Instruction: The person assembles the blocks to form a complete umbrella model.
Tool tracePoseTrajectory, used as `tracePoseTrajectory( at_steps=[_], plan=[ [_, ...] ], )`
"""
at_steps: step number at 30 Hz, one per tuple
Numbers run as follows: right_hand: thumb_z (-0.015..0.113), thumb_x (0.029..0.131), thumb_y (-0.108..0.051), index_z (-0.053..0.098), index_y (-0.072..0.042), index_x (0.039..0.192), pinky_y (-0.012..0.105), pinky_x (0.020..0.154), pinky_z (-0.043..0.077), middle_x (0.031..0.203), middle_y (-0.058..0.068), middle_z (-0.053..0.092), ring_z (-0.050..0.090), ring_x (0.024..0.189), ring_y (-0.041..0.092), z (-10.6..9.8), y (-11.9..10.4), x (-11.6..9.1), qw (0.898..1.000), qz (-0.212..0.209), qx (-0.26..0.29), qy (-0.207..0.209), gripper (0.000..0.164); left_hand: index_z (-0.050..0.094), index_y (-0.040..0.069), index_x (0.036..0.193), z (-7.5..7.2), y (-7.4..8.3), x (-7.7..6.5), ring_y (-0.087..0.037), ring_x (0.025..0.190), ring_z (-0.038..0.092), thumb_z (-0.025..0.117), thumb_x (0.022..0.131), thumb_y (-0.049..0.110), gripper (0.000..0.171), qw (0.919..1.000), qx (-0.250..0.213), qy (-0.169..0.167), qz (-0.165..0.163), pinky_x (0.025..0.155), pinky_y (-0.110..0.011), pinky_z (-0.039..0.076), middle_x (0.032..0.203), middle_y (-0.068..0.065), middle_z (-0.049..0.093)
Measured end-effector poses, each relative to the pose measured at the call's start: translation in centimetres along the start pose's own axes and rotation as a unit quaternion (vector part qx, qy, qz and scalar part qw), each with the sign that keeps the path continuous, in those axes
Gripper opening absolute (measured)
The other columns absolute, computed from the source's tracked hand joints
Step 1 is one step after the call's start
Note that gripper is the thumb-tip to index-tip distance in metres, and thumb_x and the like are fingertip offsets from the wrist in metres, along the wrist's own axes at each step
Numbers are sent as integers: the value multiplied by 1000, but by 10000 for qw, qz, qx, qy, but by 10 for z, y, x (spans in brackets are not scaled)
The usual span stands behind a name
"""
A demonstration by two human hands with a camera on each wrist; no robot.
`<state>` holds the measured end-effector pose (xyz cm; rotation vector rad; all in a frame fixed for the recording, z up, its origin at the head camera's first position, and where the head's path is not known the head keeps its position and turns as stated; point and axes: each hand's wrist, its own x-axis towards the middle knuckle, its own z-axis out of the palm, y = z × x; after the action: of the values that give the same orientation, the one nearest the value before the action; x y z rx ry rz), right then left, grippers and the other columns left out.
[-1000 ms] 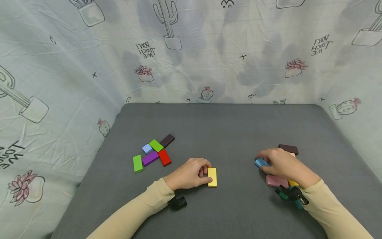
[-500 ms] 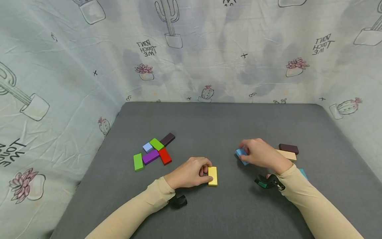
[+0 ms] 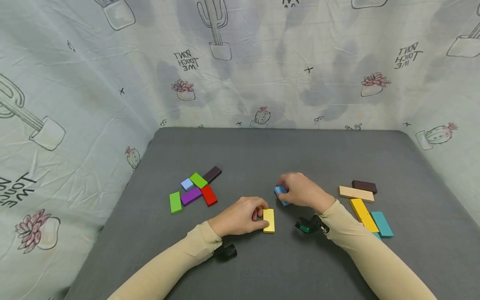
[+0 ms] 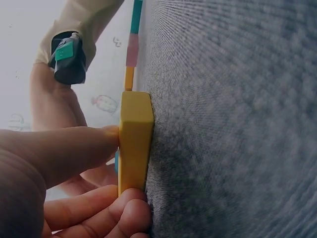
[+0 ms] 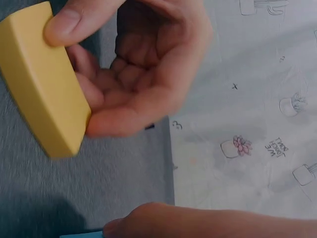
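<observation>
In the head view, my left hand (image 3: 240,216) holds a yellow block (image 3: 269,221) at mid-table, thumb on its near part and fingertips at its far end. The left wrist view shows that yellow block (image 4: 136,148) close against the grey cloth surface. Just to the right and farther back, my right hand (image 3: 301,191) pinches a blue block (image 3: 280,192), partly covered by the fingers. Only an edge of the blue block (image 5: 81,235) shows at the bottom of the right wrist view, while the yellow block (image 5: 44,79) appears large there beside the left thumb.
Left of the hands lies a cluster of touching blocks: red (image 3: 209,195), purple (image 3: 191,196), light blue, green and dark. Beyond my right forearm lie dark (image 3: 364,186), tan (image 3: 356,194), yellow (image 3: 363,215) and teal (image 3: 382,225) blocks. A patterned curtain (image 3: 277,83) surrounds the table.
My right hand has carried the blue block leftward from the right-hand group, close to the yellow block. My left hand has kept its hold on the yellow block, in about the same place.
</observation>
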<state>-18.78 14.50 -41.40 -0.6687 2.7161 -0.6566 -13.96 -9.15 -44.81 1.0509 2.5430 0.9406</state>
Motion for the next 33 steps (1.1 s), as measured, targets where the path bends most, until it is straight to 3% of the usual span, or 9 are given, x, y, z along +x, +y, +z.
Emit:
tracePoseTrajectory(
  at_steps=[12, 19, 26, 33],
  plan=[
    [75, 95, -18, 69, -3, 116, 29, 63, 49, 97, 9, 65, 57, 74, 16, 6, -2, 7, 9997, 237, -43, -65, 26, 69, 6, 115, 1, 1, 2, -2, 73, 54, 81, 93, 23, 30, 9998, 56, 64, 156, 69, -14, 49, 89, 2, 64],
    [77, 95, -22, 70, -2, 119, 32, 69, 53, 104, 11, 64, 59, 82, 19, 6, 1, 9, 10000, -24, -37, 29, 32, 69, 6, 116, 0, 0, 1, -2, 73, 54, 81, 93, 24, 32, 10000, -13, 2, 34, 69, -14, 49, 90, 3, 63],
    [77, 93, -14, 66, 0, 131, 31, 72, 56, 117, 15, 62, 65, 86, 16, 1, 3, 6, 9975, -269, 577, -292, 41, 69, 6, 115, -2, 0, 1, -3, 74, 54, 81, 93, 24, 31, 10000, -71, -39, -32, 69, -15, 49, 89, 2, 63],
    [76, 93, -10, 66, 0, 130, 28, 71, 57, 117, 14, 61, 69, 87, 14, 5, 3, 7, 9941, -415, 900, -444, 39, 66, 7, 113, -2, 0, 2, -4, 74, 54, 82, 92, 25, 32, 9998, -105, -13, -179, 68, -15, 49, 88, 2, 63]
  ],
)
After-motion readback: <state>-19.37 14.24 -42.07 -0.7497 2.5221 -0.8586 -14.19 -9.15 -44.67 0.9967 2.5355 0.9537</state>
